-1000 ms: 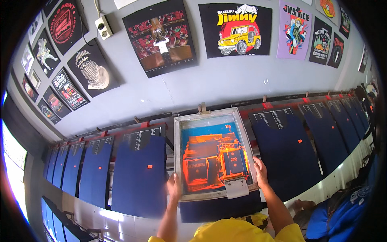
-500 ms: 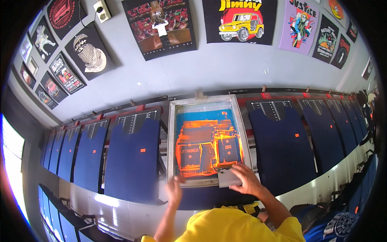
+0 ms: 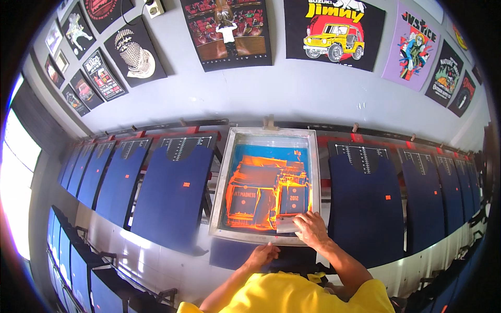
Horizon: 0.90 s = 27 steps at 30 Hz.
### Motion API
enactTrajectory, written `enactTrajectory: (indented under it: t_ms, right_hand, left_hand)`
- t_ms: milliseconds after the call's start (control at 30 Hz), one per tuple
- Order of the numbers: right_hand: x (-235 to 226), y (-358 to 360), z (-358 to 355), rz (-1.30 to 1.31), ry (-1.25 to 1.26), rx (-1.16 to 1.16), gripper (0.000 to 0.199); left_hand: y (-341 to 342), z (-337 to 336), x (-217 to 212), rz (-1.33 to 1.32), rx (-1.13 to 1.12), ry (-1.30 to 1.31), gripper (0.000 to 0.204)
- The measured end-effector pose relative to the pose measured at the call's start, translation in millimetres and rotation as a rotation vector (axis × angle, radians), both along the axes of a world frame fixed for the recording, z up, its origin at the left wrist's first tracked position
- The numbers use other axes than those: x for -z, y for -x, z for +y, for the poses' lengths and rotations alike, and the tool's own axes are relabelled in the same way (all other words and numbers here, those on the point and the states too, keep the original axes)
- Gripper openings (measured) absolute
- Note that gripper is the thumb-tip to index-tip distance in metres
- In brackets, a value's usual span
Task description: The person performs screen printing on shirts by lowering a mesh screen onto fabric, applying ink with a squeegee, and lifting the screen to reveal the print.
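A screen-printing frame (image 3: 219,182) with pale metal edges lies over a navy shirt on a board in front of me. Its blue mesh is smeared with bright orange ink (image 3: 266,206), around two dark rectangular stencil areas. My right hand (image 3: 311,229) is closed around a flat grey squeegee (image 3: 286,225) at the near right of the mesh, beside the smaller stencil. Just outside the near edge of the frame is my left hand (image 3: 262,255), with its fingers curled in and nothing visible in them. Part of the navy shirt (image 3: 229,253) shows below the frame.
Navy shirts on boards stand in a row on both sides, the nearest a left shirt (image 3: 167,203) and a right shirt (image 3: 365,208), each with a small orange print. A rail (image 3: 329,128) runs behind. More boards (image 3: 78,255) are at lower left. Printed panels (image 3: 334,34) hang on the wall.
My right hand has gone from spread fingers over the squeegee to a grip on it. My left hand has moved from the frame's near left corner toward me and to the right.
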State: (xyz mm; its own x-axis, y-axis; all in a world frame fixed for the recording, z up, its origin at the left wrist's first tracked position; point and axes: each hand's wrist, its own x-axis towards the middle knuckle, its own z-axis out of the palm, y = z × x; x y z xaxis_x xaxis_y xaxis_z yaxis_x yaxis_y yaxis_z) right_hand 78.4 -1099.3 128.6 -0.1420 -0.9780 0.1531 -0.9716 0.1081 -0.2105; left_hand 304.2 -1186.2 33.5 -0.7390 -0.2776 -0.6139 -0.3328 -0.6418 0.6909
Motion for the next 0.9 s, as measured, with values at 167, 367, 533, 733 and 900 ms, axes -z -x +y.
enactTrajectory:
  t_ms: [167, 367, 533, 733, 900]
  right_hand:
    - [11.9, 45.1, -34.8, 0.0, 0.175, 0.034, 0.042]
    - [19.9, 85.2, -81.0, 0.032, 0.167, 0.116, 0.039]
    - [11.4, 97.7, -106.3, -0.015, 0.073, 0.161, 0.031]
    - [-11.4, 144.3, -117.5, -0.477, -0.339, 0.306, 0.046]
    - [-12.0, 65.1, -50.9, -0.292, -0.246, 0.225, 0.034]
  left_hand:
    - [2.5, -1.5, -8.2, -0.058, -0.104, -0.183, 0.031]
    - [1.2, -4.8, -21.2, -0.051, -0.089, -0.237, 0.032]
    - [-1.2, -6.4, -11.8, -0.023, -0.045, -0.229, 0.033]
    - [-2.1, -14.3, -8.6, 0.048, 0.034, -0.314, 0.032]
    - [-6.9, -17.6, -2.6, 0.059, 0.03, -0.441, 0.032]
